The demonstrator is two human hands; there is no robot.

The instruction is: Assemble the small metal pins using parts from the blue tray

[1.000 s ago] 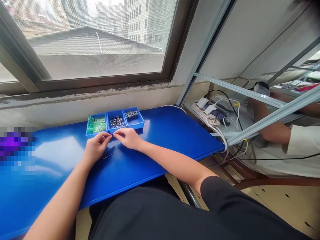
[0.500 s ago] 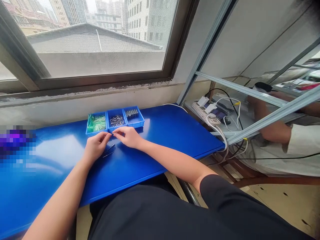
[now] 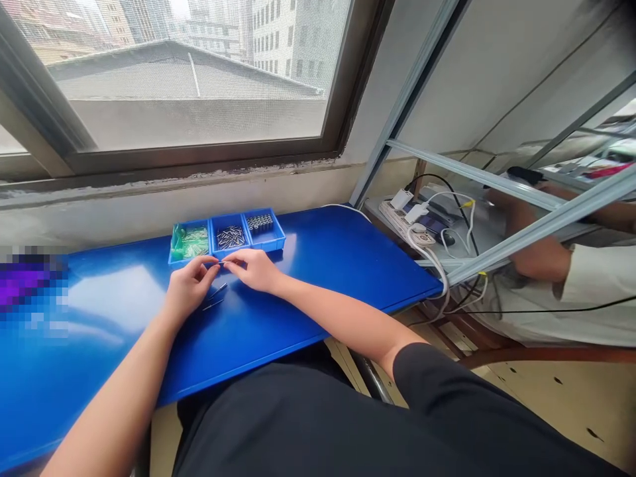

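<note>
One blue table. Three joined blue bins near its far edge, holding green wrap, metal pins and cylinders. Two hands, left and right, fingertips nearly meeting, both pinching one part. Two slim rods beside the left. Part: just before the bins; probably light, stiff, slippery; best gripped by its ends.

Prob. a small workshop: blue worktable w/ parts bins of small metal pcs.
</note>
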